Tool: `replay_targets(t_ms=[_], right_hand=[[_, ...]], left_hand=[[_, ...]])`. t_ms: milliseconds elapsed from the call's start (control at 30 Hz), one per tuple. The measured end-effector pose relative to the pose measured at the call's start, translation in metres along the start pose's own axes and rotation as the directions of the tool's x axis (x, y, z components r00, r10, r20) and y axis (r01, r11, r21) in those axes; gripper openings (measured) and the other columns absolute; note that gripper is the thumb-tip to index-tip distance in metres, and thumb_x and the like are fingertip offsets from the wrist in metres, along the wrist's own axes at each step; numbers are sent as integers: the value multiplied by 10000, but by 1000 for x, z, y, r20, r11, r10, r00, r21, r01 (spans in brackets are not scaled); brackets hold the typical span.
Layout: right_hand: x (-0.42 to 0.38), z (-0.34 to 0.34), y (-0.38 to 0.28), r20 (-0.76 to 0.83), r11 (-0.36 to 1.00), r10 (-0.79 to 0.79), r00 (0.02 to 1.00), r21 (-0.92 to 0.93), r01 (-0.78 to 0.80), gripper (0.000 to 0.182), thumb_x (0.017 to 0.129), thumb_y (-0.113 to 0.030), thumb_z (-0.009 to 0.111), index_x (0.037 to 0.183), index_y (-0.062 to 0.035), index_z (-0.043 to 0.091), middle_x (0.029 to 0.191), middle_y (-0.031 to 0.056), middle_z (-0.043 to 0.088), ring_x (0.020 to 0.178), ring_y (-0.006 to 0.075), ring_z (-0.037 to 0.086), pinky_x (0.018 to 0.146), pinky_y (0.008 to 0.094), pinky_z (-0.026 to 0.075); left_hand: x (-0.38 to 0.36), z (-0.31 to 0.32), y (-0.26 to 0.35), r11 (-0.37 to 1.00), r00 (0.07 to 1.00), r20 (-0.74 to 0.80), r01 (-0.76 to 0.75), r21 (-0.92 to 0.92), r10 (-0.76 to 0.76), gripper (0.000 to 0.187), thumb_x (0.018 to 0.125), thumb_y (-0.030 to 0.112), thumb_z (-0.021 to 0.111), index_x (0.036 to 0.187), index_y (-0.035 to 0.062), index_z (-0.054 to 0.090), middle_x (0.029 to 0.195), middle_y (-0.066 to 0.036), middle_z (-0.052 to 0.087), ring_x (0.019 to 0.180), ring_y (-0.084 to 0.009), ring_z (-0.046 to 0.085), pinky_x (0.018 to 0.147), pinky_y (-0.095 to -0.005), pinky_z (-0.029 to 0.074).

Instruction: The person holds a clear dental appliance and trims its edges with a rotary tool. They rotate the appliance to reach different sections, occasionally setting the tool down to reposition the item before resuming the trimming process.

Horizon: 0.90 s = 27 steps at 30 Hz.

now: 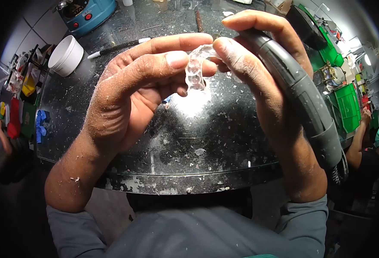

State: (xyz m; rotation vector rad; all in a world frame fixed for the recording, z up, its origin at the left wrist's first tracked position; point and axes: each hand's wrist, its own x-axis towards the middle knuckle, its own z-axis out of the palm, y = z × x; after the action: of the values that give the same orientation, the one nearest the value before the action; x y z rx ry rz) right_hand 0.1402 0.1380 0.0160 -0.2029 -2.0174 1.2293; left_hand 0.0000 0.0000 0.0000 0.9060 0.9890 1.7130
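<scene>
A transparent dental splint point(195, 73), curved and moulded with tooth shapes, is held up above the dark bench. My left hand point(133, 81) pinches its left side between thumb and fingers. With its thumb and a fingertip, my right hand point(258, 69) touches the splint's upper right end. That same hand also grips a thick dark grey handpiece point(301, 86), which lies along the back of the thumb, with a coiled cord at its lower end. The handpiece's working tip is hidden. White dust coats both hands.
Dust and shavings cover the bench top point(185, 146). At the back left are a white tub point(66, 56), a black-and-white marker point(118, 48) and a blue machine point(86, 17). Green bins point(346, 107) and a co-worker's arm point(359, 133) show at right; another person's arm point(3, 136) is at far left.
</scene>
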Motion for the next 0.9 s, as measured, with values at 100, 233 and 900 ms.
replay_targets(t_ms=[100, 233, 900], right_hand=[[1, -3, 10, -15, 983, 42, 999, 180, -39, 314, 859, -190, 671, 1121, -28, 611, 906, 64, 647, 785, 82, 598, 757, 236, 470], [7, 0, 8, -164, 949, -303, 939, -140, 281, 291, 821, -123, 622, 1064, 37, 627, 1002, 140, 662, 902, 150, 622, 838, 272, 479], [13, -2, 30, 157, 730, -630, 760, -212, 649, 329, 736, 8, 710, 1023, -45, 560, 962, 59, 609, 975, 184, 631, 1061, 469, 371]], left_hand=[[1, 3, -2, 999, 999, -33, -40, -1, 40, 585, 884, 216, 578, 1331, -118, 403, 1065, -174, 659, 957, -165, 641, 888, -270, 493], [1, 6, -2, 998, 998, -40, -47, -46, 45, 573, 887, 205, 573, 1331, -116, 406, 1047, -159, 661, 935, -149, 632, 896, -261, 483], [-1, 3, -7, 995, 992, -88, -93, -41, 89, 480, 902, 182, 549, 1289, -91, 470, 1218, -179, 588, 1125, -211, 577, 1027, -350, 406]])
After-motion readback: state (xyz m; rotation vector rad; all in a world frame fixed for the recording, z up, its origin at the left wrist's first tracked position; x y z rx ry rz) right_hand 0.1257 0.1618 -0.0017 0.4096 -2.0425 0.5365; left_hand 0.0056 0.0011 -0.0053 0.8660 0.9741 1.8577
